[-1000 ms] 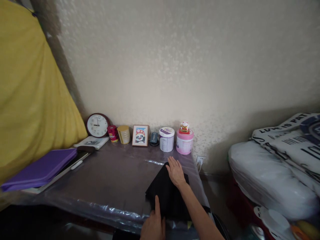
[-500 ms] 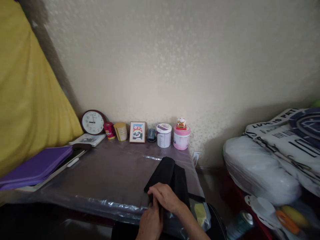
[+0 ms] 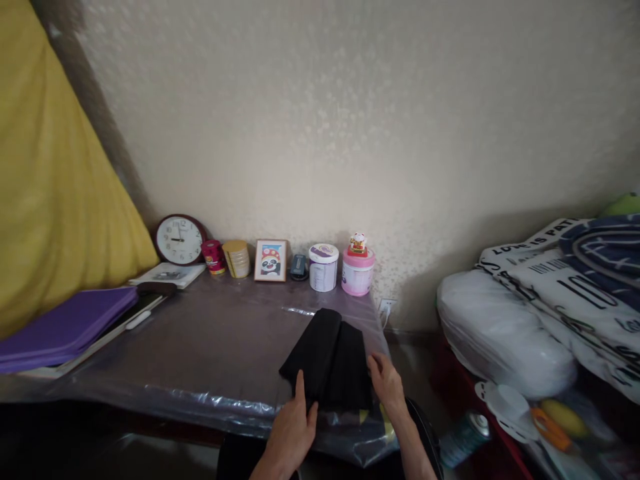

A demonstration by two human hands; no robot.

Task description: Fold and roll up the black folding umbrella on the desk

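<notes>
A folded piece of black cloth (image 3: 325, 350) lies on the plastic-covered table, with a fold line running down its middle. At its near left corner is my left hand (image 3: 293, 427), index finger stretched out onto the cloth and thumb apart. My right hand (image 3: 386, 383) is at the cloth's right edge, its fingers curled and the fingertips closed on that edge; the exact grip is partly hidden. Something yellow (image 3: 387, 425) shows at the table's near right corner, beside my right forearm.
Along the wall stand a clock (image 3: 179, 240), a framed panda picture (image 3: 271, 261), a white-and-purple tub (image 3: 323, 270) and a pink tub (image 3: 358, 275) topped by a cat figurine. Purple sheets (image 3: 70, 327) lie left. Right of the table are a spray can (image 3: 465, 439) and bagged bedding (image 3: 500, 333).
My hands, together over the cloth's near end before, have moved apart: left to the near left corner, right to the right edge. The cloth's near part now lies flatter and wider.
</notes>
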